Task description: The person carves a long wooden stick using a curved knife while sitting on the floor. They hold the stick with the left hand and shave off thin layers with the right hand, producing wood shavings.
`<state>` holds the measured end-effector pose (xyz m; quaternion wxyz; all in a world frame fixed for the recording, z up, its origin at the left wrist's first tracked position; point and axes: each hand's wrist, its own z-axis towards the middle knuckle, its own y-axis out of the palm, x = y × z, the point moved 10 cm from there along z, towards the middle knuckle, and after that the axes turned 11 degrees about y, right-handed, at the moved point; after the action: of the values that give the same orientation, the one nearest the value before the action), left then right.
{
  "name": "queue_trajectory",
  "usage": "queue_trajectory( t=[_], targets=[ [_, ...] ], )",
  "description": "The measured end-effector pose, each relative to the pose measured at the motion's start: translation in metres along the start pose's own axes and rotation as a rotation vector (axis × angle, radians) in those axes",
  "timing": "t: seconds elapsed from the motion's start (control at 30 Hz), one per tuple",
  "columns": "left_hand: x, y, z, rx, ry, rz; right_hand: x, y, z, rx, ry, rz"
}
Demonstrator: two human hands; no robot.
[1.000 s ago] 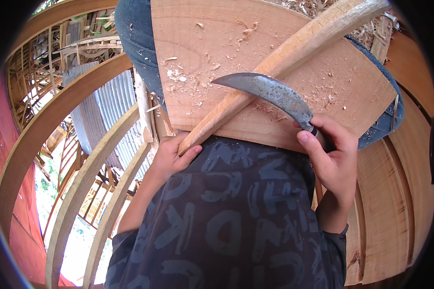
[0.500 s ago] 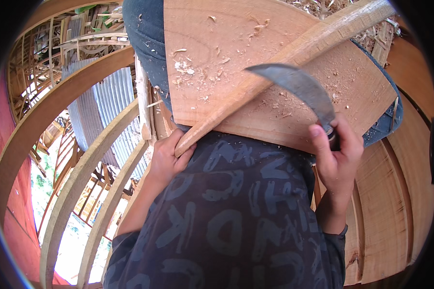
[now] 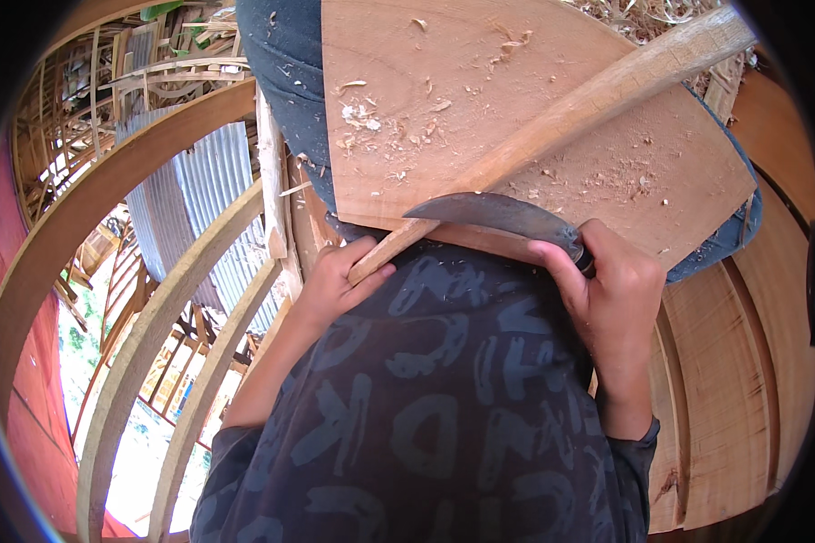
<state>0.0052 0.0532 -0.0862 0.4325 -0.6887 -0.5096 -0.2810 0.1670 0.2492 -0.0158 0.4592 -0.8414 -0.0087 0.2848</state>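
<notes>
My left hand [image 3: 340, 285] is closed around the thin near end of a long wooden stick [image 3: 598, 95], which slants up to the far right and grows thicker there. Beneath the stick a flat wooden board [image 3: 398, 136] lies across my lap, sprinkled with curled shavings. My right hand [image 3: 618, 294] grips a curved sickle-like knife [image 3: 507, 214] by its dark handle, mostly hidden in the fingers. Its grey blade points left and crosses the stick near the board's front edge, a short way from my left hand.
Curved wooden ribs [image 3: 145, 335] rise on my left, with corrugated metal sheets [image 3: 213, 195] and piled timber beyond them. Wooden planks [image 3: 715, 389] line the right side. A heap of shavings [image 3: 638, 18] lies past the board.
The knife has come down and to the left, its blade now lower on the stick, near my left hand. My left hand and the stick's near end have shifted slightly right.
</notes>
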Motion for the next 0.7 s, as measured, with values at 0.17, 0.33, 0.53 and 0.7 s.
queue_trajectory(
  t=[0.17,0.33,0.53,0.7],
  targets=[
    [0.000,-0.001,0.000,0.022,0.004,-0.019,0.010,-0.008,-0.005,0.104,-0.003,-0.002],
    [-0.001,-0.001,0.002,0.011,-0.002,-0.051,0.129,-0.077,-0.011,0.458,0.427,0.461],
    [0.004,0.000,0.007,0.006,0.020,-0.021,0.056,-0.039,0.000,0.150,0.189,0.234],
    [-0.001,0.003,0.007,0.003,0.015,-0.016,0.003,0.010,-0.003,-0.042,0.043,0.057]
  ],
)
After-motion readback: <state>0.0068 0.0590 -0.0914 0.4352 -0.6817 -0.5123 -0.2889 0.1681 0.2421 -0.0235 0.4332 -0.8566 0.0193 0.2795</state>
